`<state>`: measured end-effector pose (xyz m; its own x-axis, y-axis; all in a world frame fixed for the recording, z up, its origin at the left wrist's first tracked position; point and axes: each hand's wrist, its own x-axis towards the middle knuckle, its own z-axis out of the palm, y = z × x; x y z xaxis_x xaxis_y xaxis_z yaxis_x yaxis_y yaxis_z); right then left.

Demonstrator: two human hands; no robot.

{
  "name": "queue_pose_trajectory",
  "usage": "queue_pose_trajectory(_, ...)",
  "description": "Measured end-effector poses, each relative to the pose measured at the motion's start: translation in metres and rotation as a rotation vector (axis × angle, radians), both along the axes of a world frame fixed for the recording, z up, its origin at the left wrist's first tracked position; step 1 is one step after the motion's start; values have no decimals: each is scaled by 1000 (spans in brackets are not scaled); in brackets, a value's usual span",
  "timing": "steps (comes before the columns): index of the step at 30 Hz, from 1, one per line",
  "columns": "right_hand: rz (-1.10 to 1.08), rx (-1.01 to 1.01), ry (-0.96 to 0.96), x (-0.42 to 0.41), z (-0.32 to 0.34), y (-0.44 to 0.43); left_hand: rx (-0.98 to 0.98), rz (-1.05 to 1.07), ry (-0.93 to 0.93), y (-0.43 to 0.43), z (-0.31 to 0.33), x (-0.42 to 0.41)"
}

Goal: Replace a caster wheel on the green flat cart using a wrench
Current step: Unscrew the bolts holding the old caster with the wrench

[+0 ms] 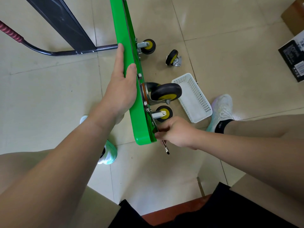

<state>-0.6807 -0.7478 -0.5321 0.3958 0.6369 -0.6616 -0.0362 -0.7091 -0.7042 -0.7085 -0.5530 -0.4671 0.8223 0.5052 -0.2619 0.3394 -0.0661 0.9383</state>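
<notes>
The green flat cart (125, 51) stands on its edge on the floor, its underside facing right. My left hand (120, 86) grips its upper edge, fingers flat along the left face and thumb on top. Casters with black and yellow wheels show on the underside: a far caster (147, 46), a large near caster (164, 92) and a small caster (162, 113) below it. My right hand (176, 131) grips a metal wrench (165, 148) at the cart's near corner; the wrench head is hidden behind the edge and my fingers. A loose caster wheel (173, 60) lies on the floor.
A white plastic basket (192, 97) sits on the tiles right of the cart. The cart's black handle frame (69, 30) lies to the left. Cardboard and black boxes (292, 60) are at the right edge. My feet in light shoes (222, 109) flank the cart.
</notes>
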Motion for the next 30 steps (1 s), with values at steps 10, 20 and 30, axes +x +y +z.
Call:
queue_pose_trajectory(10,7,1,-194,17,-42,26,22,1,3,-2,4,-1)
queue_pose_trajectory(20,109,-107,-228,12,-24,-2,9,-1,12,-1,3,-2)
queue_pose_trajectory(30,-57,-15,-55,-8,11,-17,6,0,15,-2,3,-1)
